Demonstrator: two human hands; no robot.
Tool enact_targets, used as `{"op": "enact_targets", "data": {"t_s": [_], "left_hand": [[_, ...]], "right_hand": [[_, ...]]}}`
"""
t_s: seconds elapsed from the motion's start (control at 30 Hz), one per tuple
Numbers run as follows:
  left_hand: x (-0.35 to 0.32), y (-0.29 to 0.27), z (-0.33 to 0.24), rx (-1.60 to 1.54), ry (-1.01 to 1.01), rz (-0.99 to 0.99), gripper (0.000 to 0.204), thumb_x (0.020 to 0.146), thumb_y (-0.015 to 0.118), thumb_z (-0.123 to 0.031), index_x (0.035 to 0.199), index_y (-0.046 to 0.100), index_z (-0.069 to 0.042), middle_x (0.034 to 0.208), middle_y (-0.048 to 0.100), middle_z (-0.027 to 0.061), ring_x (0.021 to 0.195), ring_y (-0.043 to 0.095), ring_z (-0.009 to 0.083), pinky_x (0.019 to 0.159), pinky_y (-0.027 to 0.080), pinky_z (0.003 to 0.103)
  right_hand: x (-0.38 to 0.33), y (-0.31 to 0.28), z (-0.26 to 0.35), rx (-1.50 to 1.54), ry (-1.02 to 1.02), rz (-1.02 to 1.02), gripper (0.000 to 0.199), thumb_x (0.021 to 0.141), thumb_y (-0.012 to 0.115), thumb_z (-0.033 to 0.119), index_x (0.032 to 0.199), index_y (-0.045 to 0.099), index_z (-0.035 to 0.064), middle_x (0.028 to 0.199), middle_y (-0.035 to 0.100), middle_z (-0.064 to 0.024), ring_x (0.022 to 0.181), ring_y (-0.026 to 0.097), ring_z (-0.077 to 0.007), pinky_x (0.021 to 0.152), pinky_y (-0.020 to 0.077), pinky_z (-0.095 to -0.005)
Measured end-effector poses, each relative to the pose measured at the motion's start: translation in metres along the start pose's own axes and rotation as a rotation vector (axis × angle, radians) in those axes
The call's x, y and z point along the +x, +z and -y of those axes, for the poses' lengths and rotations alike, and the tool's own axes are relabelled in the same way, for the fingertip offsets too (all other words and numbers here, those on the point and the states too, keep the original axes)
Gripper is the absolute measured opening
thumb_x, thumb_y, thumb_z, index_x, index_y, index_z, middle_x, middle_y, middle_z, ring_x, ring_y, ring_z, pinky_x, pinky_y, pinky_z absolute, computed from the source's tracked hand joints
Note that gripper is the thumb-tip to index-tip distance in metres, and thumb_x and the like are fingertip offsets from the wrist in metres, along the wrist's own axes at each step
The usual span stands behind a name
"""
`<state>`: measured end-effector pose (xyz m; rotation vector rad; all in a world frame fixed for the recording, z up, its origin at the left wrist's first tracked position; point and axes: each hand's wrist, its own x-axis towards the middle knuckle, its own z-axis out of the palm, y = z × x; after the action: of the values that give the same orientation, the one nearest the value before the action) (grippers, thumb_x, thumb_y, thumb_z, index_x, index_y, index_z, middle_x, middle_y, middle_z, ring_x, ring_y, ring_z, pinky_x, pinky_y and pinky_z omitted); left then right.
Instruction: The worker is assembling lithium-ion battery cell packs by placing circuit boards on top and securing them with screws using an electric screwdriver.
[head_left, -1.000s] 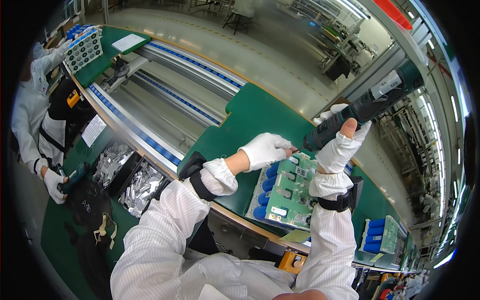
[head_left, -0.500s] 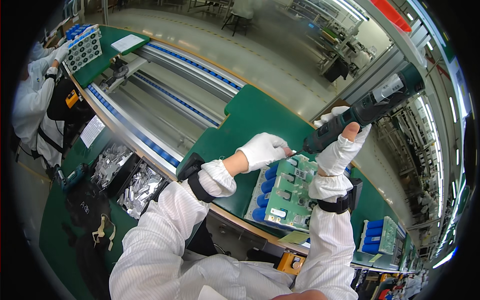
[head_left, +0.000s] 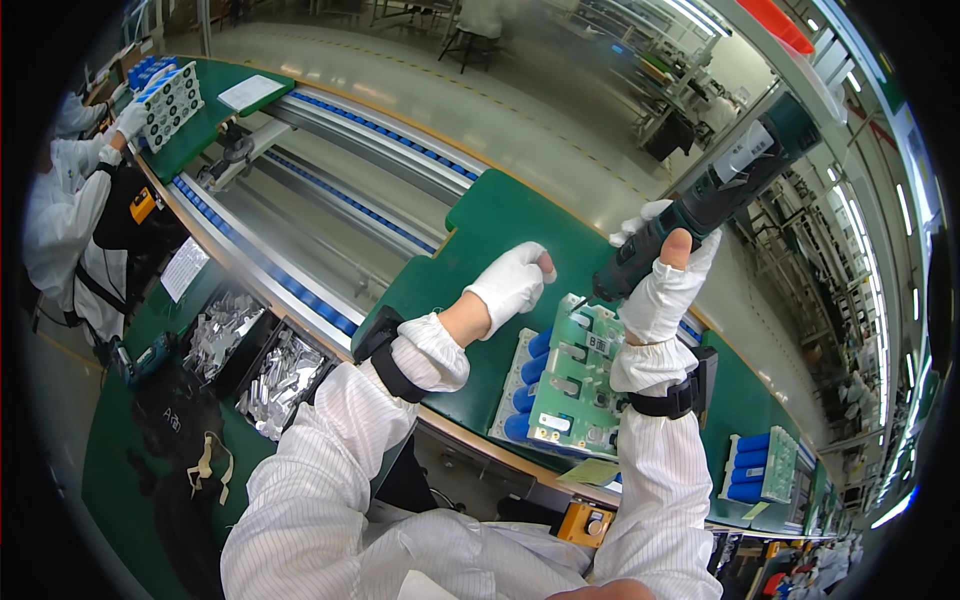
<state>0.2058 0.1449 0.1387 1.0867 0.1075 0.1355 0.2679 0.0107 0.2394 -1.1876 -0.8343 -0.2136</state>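
The right hand (head_left: 665,285), gloved in white, gripped a dark green power screwdriver (head_left: 705,195) tilted down toward a green circuit board (head_left: 575,385) mounted on blue cells. The left hand (head_left: 512,283), also gloved, was curled loosely just beside the board's upper left corner, over the green work mat (head_left: 500,215). Another boarded pack (head_left: 765,468) lay well apart to the right. Bins of metal parts (head_left: 255,350) sat below the conveyor (head_left: 300,200).

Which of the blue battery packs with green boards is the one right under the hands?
The battery pack at the bench's near edge, below the right hand and its power screwdriver. The other pack sits apart, far right.
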Motion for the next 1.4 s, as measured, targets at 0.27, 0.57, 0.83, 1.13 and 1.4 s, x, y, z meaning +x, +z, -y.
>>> {"op": "enact_targets", "data": {"t_s": [0.27,0.57,0.83,1.13,1.4], "left_hand": [[-0.008,0.007,-0.011,-0.016,-0.041,0.158,0.015,0.097,0.053,-0.014,0.106,0.052,-0.002,0.081,0.06,0.0054,0.049,0.039,0.0039,0.044,0.03,0.018],[-0.002,0.006,0.002,-0.227,-0.152,0.231,0.011,0.093,0.061,-0.01,0.099,0.056,-0.004,0.083,0.061,0.0042,0.049,0.039,0.0031,0.043,0.029,0.017],[-0.008,0.012,0.003,-0.234,-0.184,0.222,0.021,0.096,0.058,-0.024,0.1,0.056,-0.003,0.079,0.06,0.0044,0.045,0.04,0.0037,0.037,0.028,0.018],[-0.014,0.022,-0.003,-0.126,-0.183,0.181,0.03,0.095,0.061,-0.033,0.087,0.056,-0.004,0.071,0.06,0.0039,0.043,0.041,0.0038,0.038,0.03,0.019],[-0.019,0.026,-0.007,-0.038,-0.154,0.129,0.031,0.096,0.06,-0.032,0.085,0.057,-0.003,0.068,0.057,0.0029,0.043,0.04,0.004,0.038,0.028,0.019]], "right_hand": [[0.015,-0.02,-0.007,0.191,0.206,0.112,0.06,0.092,0.058,0.051,0.124,0.045,0.002,0.095,0.059,-0.0102,0.08,0.062,-0.0187,0.07,0.056,-0.0349],[0.023,-0.023,0.016,0.382,-0.024,-0.02,0.073,0.085,0.063,0.057,0.126,0.043,0.0012,0.101,0.061,-0.0117,0.085,0.063,-0.0241,0.076,0.0552,-0.0397],[0.016,-0.017,0.018,0.363,-0.049,-0.047,0.071,0.086,0.062,0.057,0.127,0.043,0.0019,0.103,0.061,-0.0121,0.085,0.062,-0.0242,0.076,0.0555,-0.0407],[0.003,-0.012,0.032,0.263,-0.115,-0.052,0.078,0.084,0.062,0.06,0.129,0.04,0.0004,0.103,0.06,-0.0111,0.086,0.062,-0.0242,0.077,0.0544,-0.0411],[-0.002,-0.009,0.035,0.322,-0.114,-0.013,0.077,0.083,0.064,0.059,0.128,0.041,0.0005,0.103,0.059,-0.0107,0.087,0.06,-0.0231,0.077,0.0524,-0.0404]]}}
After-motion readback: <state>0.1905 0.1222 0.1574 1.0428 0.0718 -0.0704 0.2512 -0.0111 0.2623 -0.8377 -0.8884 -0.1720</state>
